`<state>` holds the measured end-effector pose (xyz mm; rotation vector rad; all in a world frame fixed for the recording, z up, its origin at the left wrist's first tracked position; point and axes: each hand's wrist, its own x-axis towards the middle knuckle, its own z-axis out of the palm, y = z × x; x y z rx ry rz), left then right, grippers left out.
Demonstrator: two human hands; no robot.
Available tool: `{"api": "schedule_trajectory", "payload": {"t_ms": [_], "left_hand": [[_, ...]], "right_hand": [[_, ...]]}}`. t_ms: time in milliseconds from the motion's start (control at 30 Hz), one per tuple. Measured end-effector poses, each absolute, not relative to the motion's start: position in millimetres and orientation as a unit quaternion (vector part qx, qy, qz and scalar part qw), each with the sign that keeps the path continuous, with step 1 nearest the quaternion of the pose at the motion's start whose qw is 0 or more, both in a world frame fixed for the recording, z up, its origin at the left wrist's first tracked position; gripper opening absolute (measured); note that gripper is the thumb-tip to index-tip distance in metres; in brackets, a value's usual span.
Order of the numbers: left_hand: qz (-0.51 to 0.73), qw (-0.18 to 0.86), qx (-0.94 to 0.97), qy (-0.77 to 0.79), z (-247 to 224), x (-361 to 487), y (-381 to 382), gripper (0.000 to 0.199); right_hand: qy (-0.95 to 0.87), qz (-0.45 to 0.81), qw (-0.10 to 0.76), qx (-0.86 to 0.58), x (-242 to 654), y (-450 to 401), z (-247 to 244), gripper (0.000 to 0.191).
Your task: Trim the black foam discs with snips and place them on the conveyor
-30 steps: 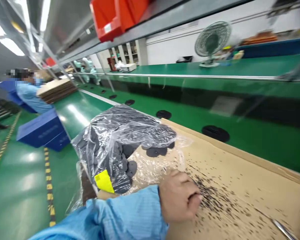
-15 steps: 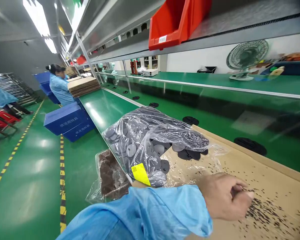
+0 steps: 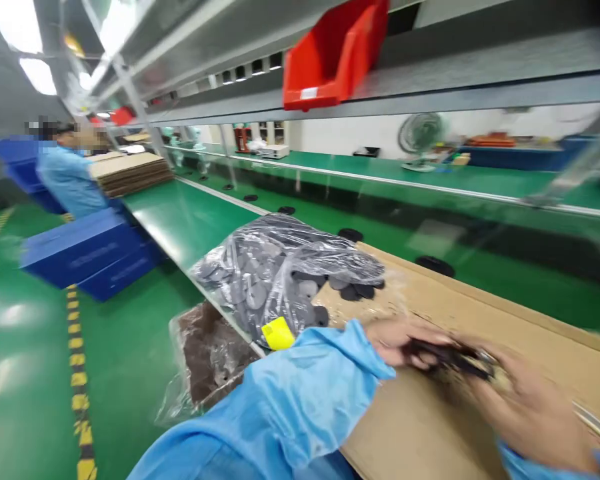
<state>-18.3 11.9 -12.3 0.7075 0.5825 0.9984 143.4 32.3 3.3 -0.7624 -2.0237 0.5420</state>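
My left hand (image 3: 403, 339), in a blue sleeve, reaches in over the cardboard (image 3: 420, 427). Its fingers curl round one end of a dark object (image 3: 450, 359), which motion blur leaves unclear. From the right, my right hand (image 3: 525, 407) closes on the other end, where a small shiny metal-like part shows. Both hands are low over the cardboard and hide much of it. Beyond the left hand lies a clear plastic bag (image 3: 260, 250) full of flat grey and black discs; several black discs (image 3: 357, 291) spill from its mouth. A yellow label (image 3: 279, 333) is stuck on the bag.
A lined brown box (image 3: 205, 363) stands below the bench's left edge. Blue crates (image 3: 87, 247) and a co-worker (image 3: 67, 173) are farther left. Black disc stacks (image 3: 434, 266) lie along the green surface. A red bin (image 3: 330, 63) hangs overhead.
My right hand has come into view, and both hands now meet at a dark object. The left hand has moved left and up from the scattered black bits. The view has swung right.
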Motion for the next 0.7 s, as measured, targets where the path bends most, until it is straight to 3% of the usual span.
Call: {"api": "schedule_trajectory", "payload": {"t_ms": [100, 233, 467, 700], "left_hand": [[0.602, 0.691, 0.252, 0.310, -5.6, -10.7, -3.3, 0.046], [0.663, 0.648, 0.180, 0.328, -2.6, -4.8, -4.3, 0.037], [0.671, 0.613, 0.159, 0.385, -2.8, -4.5, -3.8, 0.021], [0.661, 0.595, 0.204, 0.410, -0.8, -1.9, -6.3, 0.034]], "right_hand": [[-0.768, 0.121, 0.520, -0.355, 149.9, 36.9, -9.1, 0.030], [-0.799, 0.100, 0.466, -0.367, 156.8, 32.9, -22.2, 0.023], [-0.832, 0.056, 0.406, -0.374, 156.9, 17.7, -12.5, 0.024], [-0.823, 0.083, 0.416, -0.378, 159.6, 19.4, -14.6, 0.026]]}}
